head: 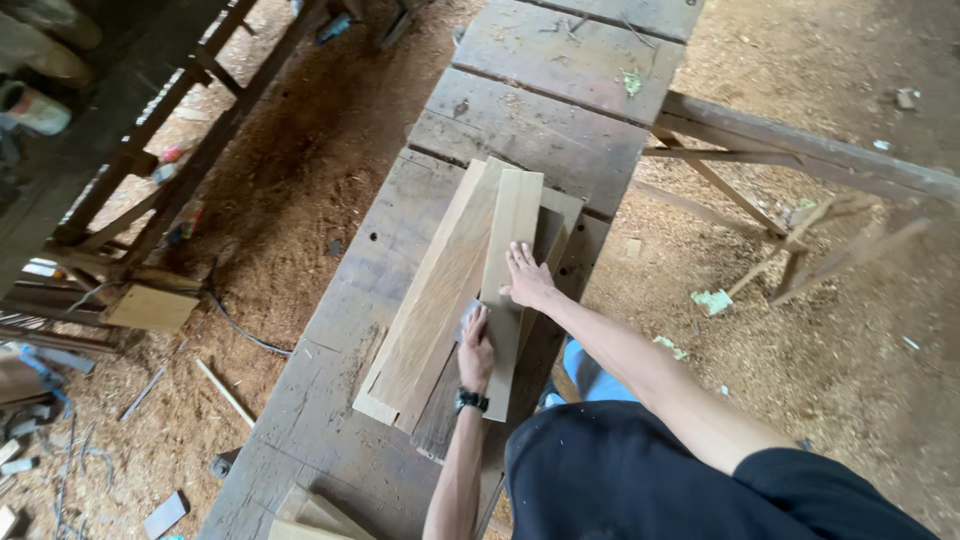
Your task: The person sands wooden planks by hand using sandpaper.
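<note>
Several light wooden boards lie stacked lengthwise on a worn grey plank workbench [540,120]. My left hand [476,352], with a black watch on its wrist, presses a small grey piece of sandpaper [466,318] against the edge of the wide board [435,295]. My right hand [526,280] rests flat, fingers together, on the narrower board [512,215] beside it. Darker boards [555,235] show underneath the stack.
Sawdust covers the floor on both sides of the bench. A rough wooden trestle frame [790,150] stands to the right. Dark wooden racks [150,150] and scrap pieces sit to the left. More pale offcuts [315,518] lie at the bench's near end.
</note>
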